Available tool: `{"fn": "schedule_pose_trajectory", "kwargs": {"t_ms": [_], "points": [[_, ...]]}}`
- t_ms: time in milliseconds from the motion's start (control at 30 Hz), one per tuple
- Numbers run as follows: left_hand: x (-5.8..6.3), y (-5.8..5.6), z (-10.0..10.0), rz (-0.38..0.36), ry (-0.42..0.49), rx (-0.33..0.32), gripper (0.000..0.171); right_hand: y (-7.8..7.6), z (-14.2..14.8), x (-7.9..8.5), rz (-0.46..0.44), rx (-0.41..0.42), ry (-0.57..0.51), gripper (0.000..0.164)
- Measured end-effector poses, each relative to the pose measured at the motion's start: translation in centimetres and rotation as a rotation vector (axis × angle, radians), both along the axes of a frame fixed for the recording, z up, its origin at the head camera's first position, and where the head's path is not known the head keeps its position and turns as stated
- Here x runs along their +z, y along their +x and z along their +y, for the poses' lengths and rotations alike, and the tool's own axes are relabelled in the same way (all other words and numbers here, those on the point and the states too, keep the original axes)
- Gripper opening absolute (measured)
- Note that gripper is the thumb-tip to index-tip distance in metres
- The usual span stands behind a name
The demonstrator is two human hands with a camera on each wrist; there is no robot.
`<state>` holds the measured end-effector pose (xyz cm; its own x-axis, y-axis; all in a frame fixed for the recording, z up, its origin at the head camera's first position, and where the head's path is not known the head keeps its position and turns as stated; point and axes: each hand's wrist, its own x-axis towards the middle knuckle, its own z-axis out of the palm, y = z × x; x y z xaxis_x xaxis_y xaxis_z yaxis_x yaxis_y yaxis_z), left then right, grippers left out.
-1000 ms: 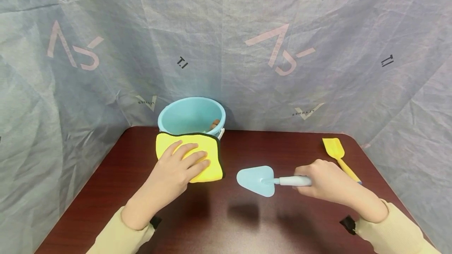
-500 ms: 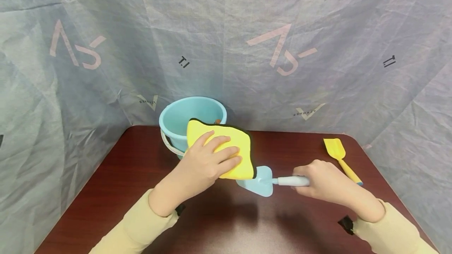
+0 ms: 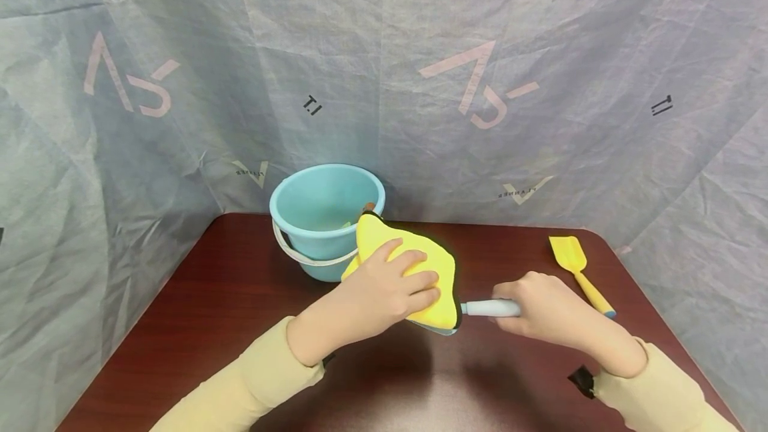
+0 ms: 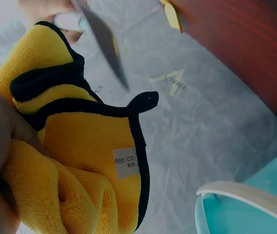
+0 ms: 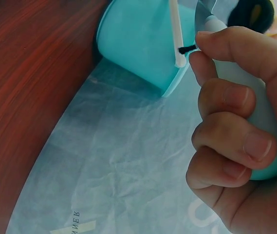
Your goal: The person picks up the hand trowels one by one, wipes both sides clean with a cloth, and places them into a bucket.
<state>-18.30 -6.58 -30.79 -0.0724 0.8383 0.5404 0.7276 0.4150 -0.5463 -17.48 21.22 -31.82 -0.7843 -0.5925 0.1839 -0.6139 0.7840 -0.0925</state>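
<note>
In the head view, my left hand (image 3: 378, 295) spreads its fingers over a yellow cloth (image 3: 438, 262) with black edging. The left wrist view shows the cloth (image 4: 92, 141) bunched in that hand's grip, with a hanging loop and a small white label. My right hand (image 3: 540, 302) holds a light blue trowel by its pale handle (image 3: 480, 308), fingers wrapped round it in the right wrist view. The cloth covers most of the trowel's blade from above; a sliver of its lower edge shows. In the left wrist view the blade (image 4: 101, 39) appears edge-on beside the cloth.
A light blue bucket (image 3: 318, 245) with a white handle stands at the back left, right behind the cloth. Something brown (image 3: 369, 207) shows inside its rim. A yellow toy shovel (image 3: 568, 255) lies on the right of the dark red table (image 3: 240, 279). Grey fabric (image 3: 384, 85) hangs behind.
My left hand has carried the cloth rightward from in front of the bucket onto the trowel's blade, uncovering the bucket's front. The right hand with the trowel has barely moved.
</note>
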Motion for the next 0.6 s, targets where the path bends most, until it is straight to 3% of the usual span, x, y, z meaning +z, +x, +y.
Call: {"fn": "schedule_pose_trajectory", "kwargs": {"t_ms": [300, 600], "points": [[-1.1, 0.5, 0.8, -0.093, -0.088, 0.032, 0.023, 0.2, -0.3, 0.3, -0.021, 0.009, 0.006, 0.021], [-2.0, 0.5, 1.3, -0.112, -0.138, 0.039, 0.019, 0.4, -0.4, 0.6, -0.041, 0.027, 0.011, 0.018]]}}
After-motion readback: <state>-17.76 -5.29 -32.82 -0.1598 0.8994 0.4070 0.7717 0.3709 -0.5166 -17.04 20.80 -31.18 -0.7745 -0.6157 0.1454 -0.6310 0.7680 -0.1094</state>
